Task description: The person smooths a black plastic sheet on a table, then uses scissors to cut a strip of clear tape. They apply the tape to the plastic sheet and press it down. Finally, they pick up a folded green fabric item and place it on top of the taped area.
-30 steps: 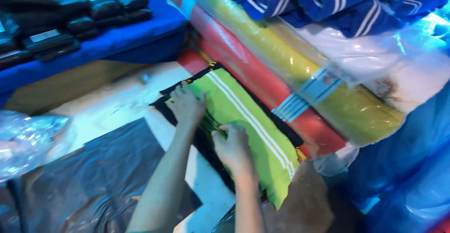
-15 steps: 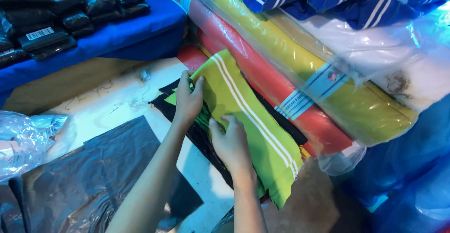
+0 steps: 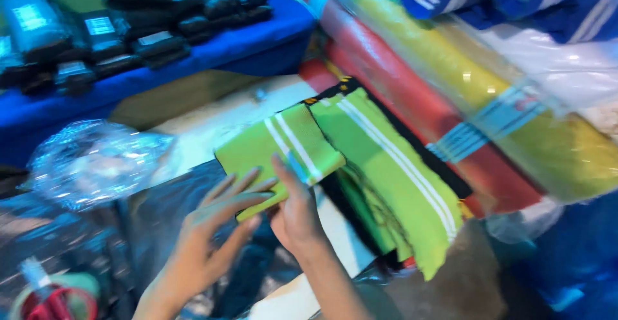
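Green cloth (image 3: 283, 152), folded, with white stripes, is sitting between my two hands, lifted just off the stack of like cloths (image 3: 386, 185) to its right. My right hand (image 3: 296, 214) is pinching its near edge: thumb on top by the stripes, fingers underneath, closed on the fabric. My left hand (image 3: 215, 226) is lying flat and spread, fingers (image 3: 248, 181) open, only touching the underside near the lower corner, gripping nothing.

Risks, as I am judging them:
- Only one edge is pinched. The fold could fall open if the cloth tips, since the left hand is merely supporting it.
- The stack is leaning off the edge toward me, with dark cloth layered under it. Dragging the piece sideways could pull the top layer along and spill the pile.
- Clear plastic wrap (image 3: 96, 159) and a black bag (image 3: 161, 230) are lying just beside my left hand; both look slick, so a cloth set there may slide.
- The frame is motion-blurred, so I cannot tell how firm the pinch is.
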